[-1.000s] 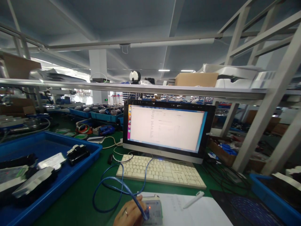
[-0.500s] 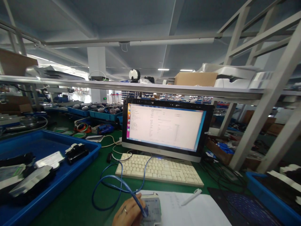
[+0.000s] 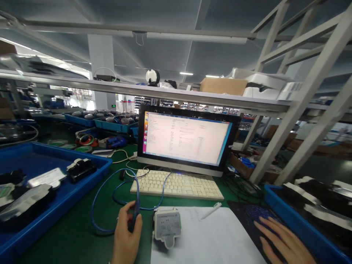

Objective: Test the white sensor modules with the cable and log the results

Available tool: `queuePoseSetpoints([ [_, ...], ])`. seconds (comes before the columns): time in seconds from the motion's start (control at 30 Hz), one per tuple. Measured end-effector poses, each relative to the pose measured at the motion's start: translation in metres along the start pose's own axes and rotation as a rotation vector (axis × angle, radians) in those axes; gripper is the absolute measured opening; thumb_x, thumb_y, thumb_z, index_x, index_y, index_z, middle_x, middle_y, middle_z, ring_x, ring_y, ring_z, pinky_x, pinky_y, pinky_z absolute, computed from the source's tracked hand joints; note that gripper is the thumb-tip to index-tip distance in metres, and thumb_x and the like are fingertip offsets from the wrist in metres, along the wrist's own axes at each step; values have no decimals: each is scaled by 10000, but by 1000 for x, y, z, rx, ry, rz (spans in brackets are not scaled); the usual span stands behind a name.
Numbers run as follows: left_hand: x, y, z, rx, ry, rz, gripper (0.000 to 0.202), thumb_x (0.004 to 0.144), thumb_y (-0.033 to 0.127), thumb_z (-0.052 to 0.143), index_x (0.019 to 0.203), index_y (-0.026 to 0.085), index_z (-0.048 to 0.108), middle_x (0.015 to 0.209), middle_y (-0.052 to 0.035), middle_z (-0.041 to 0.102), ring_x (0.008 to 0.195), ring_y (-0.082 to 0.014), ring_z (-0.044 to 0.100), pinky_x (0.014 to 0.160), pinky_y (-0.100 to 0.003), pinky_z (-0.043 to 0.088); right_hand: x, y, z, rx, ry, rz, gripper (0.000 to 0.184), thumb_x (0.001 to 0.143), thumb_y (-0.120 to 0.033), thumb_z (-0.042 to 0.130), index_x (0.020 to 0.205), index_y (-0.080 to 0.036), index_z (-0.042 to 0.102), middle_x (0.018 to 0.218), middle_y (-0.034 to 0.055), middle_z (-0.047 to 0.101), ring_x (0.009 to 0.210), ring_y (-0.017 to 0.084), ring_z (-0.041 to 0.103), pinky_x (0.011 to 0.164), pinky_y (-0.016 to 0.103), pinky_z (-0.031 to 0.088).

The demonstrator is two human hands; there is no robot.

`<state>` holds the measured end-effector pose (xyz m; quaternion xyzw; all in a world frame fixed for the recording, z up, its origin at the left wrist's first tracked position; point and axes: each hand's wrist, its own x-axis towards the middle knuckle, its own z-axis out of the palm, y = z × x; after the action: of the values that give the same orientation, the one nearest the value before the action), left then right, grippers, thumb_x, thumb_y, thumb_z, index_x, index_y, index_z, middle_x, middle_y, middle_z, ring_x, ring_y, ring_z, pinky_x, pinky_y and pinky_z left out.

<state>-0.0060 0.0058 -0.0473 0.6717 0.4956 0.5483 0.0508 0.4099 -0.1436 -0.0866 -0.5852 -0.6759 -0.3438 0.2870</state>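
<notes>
My left hand (image 3: 127, 231) is closed around the dark end of a blue cable (image 3: 96, 198), held upright between thumb and fingers. The cable loops across the green table and over the keyboard. Just right of that hand, a small grey-and-white device (image 3: 167, 226) with printed markings rests on white paper (image 3: 203, 238), apart from my fingers. My right hand (image 3: 283, 238) is over the dark patterned mouse pad (image 3: 242, 218), fingers stretched out and slightly spread. Whatever lies beneath its palm is hidden.
A keyboard (image 3: 178, 184) lies before a lit monitor (image 3: 184, 137). Blue trays with parts flank me, one left (image 3: 74, 205) and one right (image 3: 271, 192). A white pen (image 3: 211, 211) lies on the paper. A shelf (image 3: 165, 92) spans above the monitor.
My left hand has moved left off the device with the cable end, leaving the device on the paper. My right hand has come into view at the mouse pad. The camera view has shifted.
</notes>
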Motion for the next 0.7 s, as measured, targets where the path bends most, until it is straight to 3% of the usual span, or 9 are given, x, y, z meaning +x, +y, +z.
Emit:
queuePoseSetpoints([
  [0.07,2,2,1,-25,-52,-71,464,837,468,466,1128,107,483,806,-69,567,603,-148,536,567,-296,483,36,-25,1,64,-14,-84,256,884,-288,456,1067,-198,609,1086,50,601,1028,200,537,907,339,398],
  [0.17,3,5,1,-43,-145,-115,495,825,484,469,1146,107,467,949,-100,559,609,-132,501,567,-292,456,68,-47,19,173,-113,-62,222,867,-139,447,983,-179,633,946,51,625,915,171,548,816,306,431],
  [0.33,4,5,0,40,-246,-119,541,813,530,447,1136,99,493,951,-103,518,629,-150,463,585,-320,441,82,-62,53,213,-340,-35,223,821,-73,484,949,-155,646,902,72,619,848,188,532,717,318,418],
  [0.47,7,5,1,153,-302,-77,578,815,575,417,1114,97,543,994,-124,497,866,-235,514,750,-394,459,85,-70,66,169,-465,-76,194,768,-56,551,899,-164,646,888,66,612,834,206,529,688,330,402],
  [0.57,8,9,0,265,-267,-46,558,828,564,410,1095,104,580,1014,-141,477,966,-282,503,763,-424,462,85,-73,71,172,-492,-82,157,756,-36,545,825,-148,631,864,67,616,826,221,541,680,336,409],
  [0.63,7,14,-5,295,-148,33,506,839,514,437,1070,92,591,1031,-159,474,997,-297,492,754,-424,466,85,-72,69,188,-477,-70,145,777,-41,517,833,-135,612,887,74,625,855,218,554,718,333,428],
  [0.7,4,24,-12,234,-21,201,351,841,382,502,1038,105,590,1055,-155,493,1027,-276,492,798,-402,459,88,-72,61,236,-416,-6,155,828,-78,467,911,-126,589,942,87,630,901,208,568,780,334,443],
])
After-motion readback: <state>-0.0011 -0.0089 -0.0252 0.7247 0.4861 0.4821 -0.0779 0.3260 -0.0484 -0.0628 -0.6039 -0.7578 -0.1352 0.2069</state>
